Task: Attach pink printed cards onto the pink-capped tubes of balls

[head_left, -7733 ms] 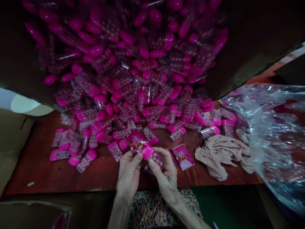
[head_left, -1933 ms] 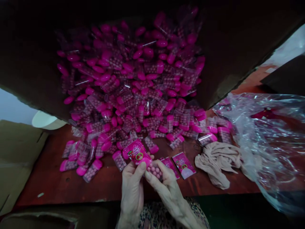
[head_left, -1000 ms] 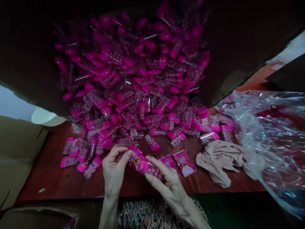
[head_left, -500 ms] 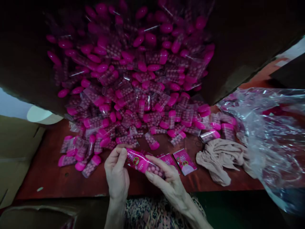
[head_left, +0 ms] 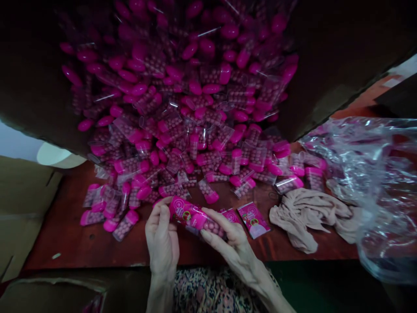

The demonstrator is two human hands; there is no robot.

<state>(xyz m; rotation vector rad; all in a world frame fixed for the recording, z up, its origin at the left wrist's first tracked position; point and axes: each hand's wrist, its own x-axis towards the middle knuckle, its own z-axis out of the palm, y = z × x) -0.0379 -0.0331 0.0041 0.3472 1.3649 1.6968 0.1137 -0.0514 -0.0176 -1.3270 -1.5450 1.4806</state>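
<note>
Between my hands is a clear bottle of small pink balls (head_left: 212, 228), with a printed pink sleeve (head_left: 182, 211) around its left part. My left hand (head_left: 163, 237) pinches the sleeve's left end between thumb and fingers. My right hand (head_left: 233, 241) grips the bottle's right part, thumb below and fingers above. Just right of it, printed pink sleeves (head_left: 254, 220) lie flat on the red-brown table (head_left: 124, 254). Beyond my hands spreads a large heap of similar bottles with pink caps (head_left: 208, 161).
A beige cloth (head_left: 301, 217) lies right of the sleeves, beside crumpled clear plastic (head_left: 387, 191). Dark walls flank the heap. At the left are a white round object (head_left: 58, 155) and cardboard (head_left: 24, 208); an open box (head_left: 48, 295) is below the table edge.
The sleeve and bottle have turned slightly in my fingers, showing more of the sleeve's printed face. Both hands keep their hold and appear slightly further right.
</note>
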